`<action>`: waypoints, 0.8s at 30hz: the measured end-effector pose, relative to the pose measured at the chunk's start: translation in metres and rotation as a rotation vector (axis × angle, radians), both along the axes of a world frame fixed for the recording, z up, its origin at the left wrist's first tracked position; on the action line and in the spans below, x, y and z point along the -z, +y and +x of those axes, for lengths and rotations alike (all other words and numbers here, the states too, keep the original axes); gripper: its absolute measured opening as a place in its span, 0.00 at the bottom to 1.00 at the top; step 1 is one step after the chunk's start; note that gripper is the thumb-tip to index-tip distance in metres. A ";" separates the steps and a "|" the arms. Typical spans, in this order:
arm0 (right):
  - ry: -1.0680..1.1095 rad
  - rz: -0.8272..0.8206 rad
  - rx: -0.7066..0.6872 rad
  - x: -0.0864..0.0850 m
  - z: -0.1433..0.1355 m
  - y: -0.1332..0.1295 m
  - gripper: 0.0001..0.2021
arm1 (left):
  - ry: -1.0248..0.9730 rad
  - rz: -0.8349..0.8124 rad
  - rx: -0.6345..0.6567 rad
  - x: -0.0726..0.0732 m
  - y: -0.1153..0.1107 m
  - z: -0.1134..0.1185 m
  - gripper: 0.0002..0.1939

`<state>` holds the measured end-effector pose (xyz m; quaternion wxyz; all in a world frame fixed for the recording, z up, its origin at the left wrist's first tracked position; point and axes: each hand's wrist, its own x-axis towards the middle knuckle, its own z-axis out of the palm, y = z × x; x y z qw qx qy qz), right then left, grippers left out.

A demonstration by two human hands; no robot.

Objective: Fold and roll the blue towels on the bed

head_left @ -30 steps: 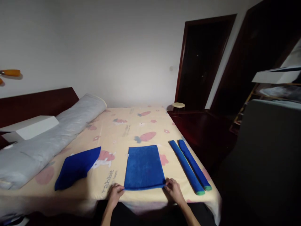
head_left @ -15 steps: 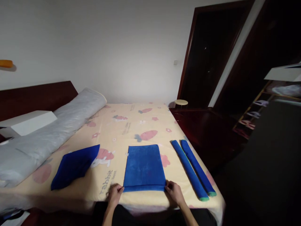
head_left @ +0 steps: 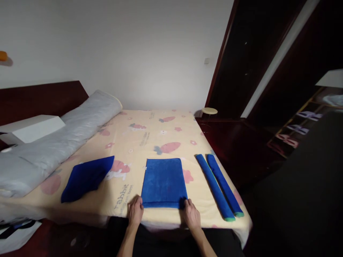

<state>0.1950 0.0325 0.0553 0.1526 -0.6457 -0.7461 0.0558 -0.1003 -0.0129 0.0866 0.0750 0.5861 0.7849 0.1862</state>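
Note:
A blue towel [head_left: 164,180] lies flat on the bed, with a narrow fold along its near edge and a small white tag on its left side. My left hand [head_left: 136,210] grips the near left corner, fingers closed on the cloth. At the near right corner, my right hand [head_left: 192,213] is also closed on the towel. Two rolled blue towels [head_left: 215,187] with green ends lie side by side to the right. Off to the left rests another blue towel [head_left: 87,176], loosely laid out with uneven edges.
The bed [head_left: 134,148] has a cream sheet printed with carrots and rabbits. A grey rolled mattress or quilt [head_left: 77,123] and a white box [head_left: 34,127] lie by the headboard. Beyond the bed stand a round stool [head_left: 209,111] and a shoe rack [head_left: 292,123].
Both hands have curled further around the near corners of the towel, and its folded strip looks slightly narrower. The camera view has shifted a little.

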 end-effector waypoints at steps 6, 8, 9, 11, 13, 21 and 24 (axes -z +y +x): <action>-0.025 -0.008 0.039 -0.003 -0.008 -0.002 0.07 | 0.041 0.009 -0.035 -0.004 -0.005 0.005 0.09; -0.036 0.009 0.046 -0.003 -0.008 -0.002 0.10 | 0.084 0.003 -0.080 -0.004 -0.007 0.013 0.13; -0.045 0.026 0.048 -0.002 -0.008 -0.002 0.11 | 0.117 -0.004 -0.111 -0.004 -0.008 0.017 0.14; -0.067 0.077 0.040 0.001 -0.007 -0.003 0.11 | 0.195 -0.021 -0.177 -0.003 -0.009 0.027 0.15; -0.074 0.148 0.010 0.004 -0.006 -0.002 0.08 | 0.257 -0.025 -0.199 0.000 -0.007 0.035 0.13; -0.032 0.295 -0.083 0.010 -0.019 -0.006 0.11 | 0.224 -0.019 -0.029 0.014 0.010 0.051 0.16; -0.034 0.305 -0.072 0.008 -0.021 -0.007 0.11 | 0.227 -0.015 -0.032 0.016 0.010 0.056 0.12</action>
